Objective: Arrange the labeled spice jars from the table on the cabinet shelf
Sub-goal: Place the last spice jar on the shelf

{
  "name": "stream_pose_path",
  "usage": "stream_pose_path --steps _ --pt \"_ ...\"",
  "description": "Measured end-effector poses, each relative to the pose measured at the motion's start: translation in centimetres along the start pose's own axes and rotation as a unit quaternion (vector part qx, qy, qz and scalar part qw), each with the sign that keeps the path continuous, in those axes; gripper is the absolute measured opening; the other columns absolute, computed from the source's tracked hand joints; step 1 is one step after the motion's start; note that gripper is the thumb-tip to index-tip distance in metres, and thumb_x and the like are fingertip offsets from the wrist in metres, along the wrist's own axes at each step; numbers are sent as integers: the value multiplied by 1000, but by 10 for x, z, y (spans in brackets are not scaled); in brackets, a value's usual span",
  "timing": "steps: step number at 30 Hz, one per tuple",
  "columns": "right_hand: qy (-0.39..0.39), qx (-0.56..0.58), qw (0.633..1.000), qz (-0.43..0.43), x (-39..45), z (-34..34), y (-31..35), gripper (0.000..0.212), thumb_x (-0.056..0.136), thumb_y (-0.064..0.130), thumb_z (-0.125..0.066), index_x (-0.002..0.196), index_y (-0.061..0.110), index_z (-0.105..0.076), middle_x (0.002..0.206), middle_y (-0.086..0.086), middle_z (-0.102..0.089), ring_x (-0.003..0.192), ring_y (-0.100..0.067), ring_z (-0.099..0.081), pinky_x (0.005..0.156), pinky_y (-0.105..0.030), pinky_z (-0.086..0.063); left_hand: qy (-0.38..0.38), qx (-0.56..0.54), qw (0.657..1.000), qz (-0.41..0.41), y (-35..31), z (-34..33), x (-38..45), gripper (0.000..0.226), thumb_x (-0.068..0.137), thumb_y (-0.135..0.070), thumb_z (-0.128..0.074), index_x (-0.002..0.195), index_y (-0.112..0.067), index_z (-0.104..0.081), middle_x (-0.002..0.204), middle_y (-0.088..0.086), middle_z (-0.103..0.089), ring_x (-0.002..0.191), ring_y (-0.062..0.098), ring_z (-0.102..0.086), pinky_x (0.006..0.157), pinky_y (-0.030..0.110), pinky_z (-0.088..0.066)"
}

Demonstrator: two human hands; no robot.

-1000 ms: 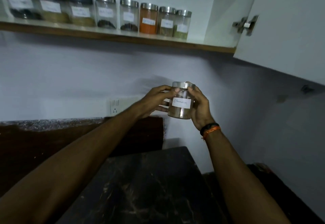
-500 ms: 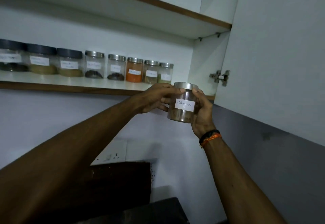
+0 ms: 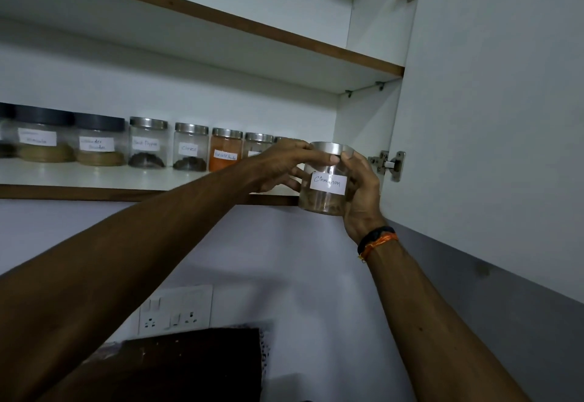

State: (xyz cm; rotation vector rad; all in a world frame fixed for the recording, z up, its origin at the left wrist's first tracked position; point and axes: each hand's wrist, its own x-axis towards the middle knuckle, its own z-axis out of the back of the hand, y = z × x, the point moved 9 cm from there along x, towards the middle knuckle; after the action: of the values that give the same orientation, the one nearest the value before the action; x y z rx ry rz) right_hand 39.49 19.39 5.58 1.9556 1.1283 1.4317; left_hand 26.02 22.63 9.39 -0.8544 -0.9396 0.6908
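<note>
From the head camera, we see both our hands holding a clear cinnamon jar (image 3: 325,180) with a steel lid at the right end of the lower cabinet shelf (image 3: 94,177), its base level with the shelf's front edge. Our left hand (image 3: 284,164) curls around its left side and lid; our right hand (image 3: 361,193) wraps its right side. A row of labeled jars (image 3: 148,144) stands on the shelf to the left, beside the open cabinet door (image 3: 489,117).

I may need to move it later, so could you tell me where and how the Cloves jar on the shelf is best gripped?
Judging by its pose, grip the Cloves jar round its clear side wall, under the steel lid, coming from the front. It stands upright with neighbours close on both sides, so finger room looks tight; the open shelf front seems the easiest way in.
</note>
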Motion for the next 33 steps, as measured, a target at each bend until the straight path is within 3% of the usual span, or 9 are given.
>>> stream_pose_path --steps 4,8,13,18,22,26,28,31,33 --pt "9 -26 999 41 25 7 3 43 90 43 -61 124 16 -65 117 -11 -70 105 -31 -68 88 -51 -56 -35 2 999 -16 -6 10 15 51 63 -46 -87 105 -19 -73 99 4 -78 94 29 -74 72 39 -62" --pt "-80 -127 986 78 54 38 -4 40 102 39 -48 108 7 -71 102 -15 -72 91 -22 -65 85 -42 -53 -66 2 998 -12 -8 23 30 51 69 -35 -86 111 -14 -67 104 11 -74 100 35 -71 70 40 -62" --pt "-98 -486 854 159 73 57 -20 27 98 30 -54 89 13 -73 85 -4 -72 78 -19 -62 64 -24 -39 -75 30 997 -9 0 38 44 51 80 -25 -80 125 -14 -58 109 10 -69 99 29 -68 58 28 -56" --pt "-98 -614 760 190 83 57 -33 32 84 35 -50 70 18 -72 57 1 -60 55 -20 -54 51 -20 -29 -78 35 996 10 20 46 68 52 80 -20 -81 126 -13 -59 117 13 -66 107 32 -66 79 46 -62" --pt "-125 -604 753 227 80 57 -29 35 78 37 -44 68 19 -72 54 2 -60 50 -17 -47 51 -18 -25 -72 31 997 18 35 45 92 51 79 -20 -82 125 -16 -60 118 13 -66 108 32 -66 90 52 -58" --pt "-124 -595 756 243 80 60 -31 33 79 33 -44 68 18 -72 54 3 -59 50 -19 -51 51 -22 -37 -59 136 988 -39 32 47 118 48 81 -23 -81 124 -15 -63 119 7 -67 106 27 -66 82 39 -63" --pt "-129 -589 757 251 79 60 -30 31 79 31 -45 67 18 -71 53 3 -60 49 -18 -50 51 -23 -37 -68 204 973 -88 23 50 129 43 80 -24 -82 119 -12 -69 116 1 -69 106 20 -65 82 36 -60" --pt "-132 -586 757 258 78 60 -30 30 78 30 -47 64 16 -69 53 2 -59 49 -19 -52 51 -25 -39 -69 324 931 -155 6 46 142 40 77 -35 -83 112 -16 -76 100 -20 -65 94 -9 -58 75 18 -46" --pt "-132 -588 755 258 79 60 -30 29 78 29 -47 64 16 -69 54 1 -60 50 -20 -53 51 -25 -40 -57 398 899 -170 2 42 157 41 79 -39 -81 114 -17 -76 98 -21 -61 90 -6 -55 70 14 -37"
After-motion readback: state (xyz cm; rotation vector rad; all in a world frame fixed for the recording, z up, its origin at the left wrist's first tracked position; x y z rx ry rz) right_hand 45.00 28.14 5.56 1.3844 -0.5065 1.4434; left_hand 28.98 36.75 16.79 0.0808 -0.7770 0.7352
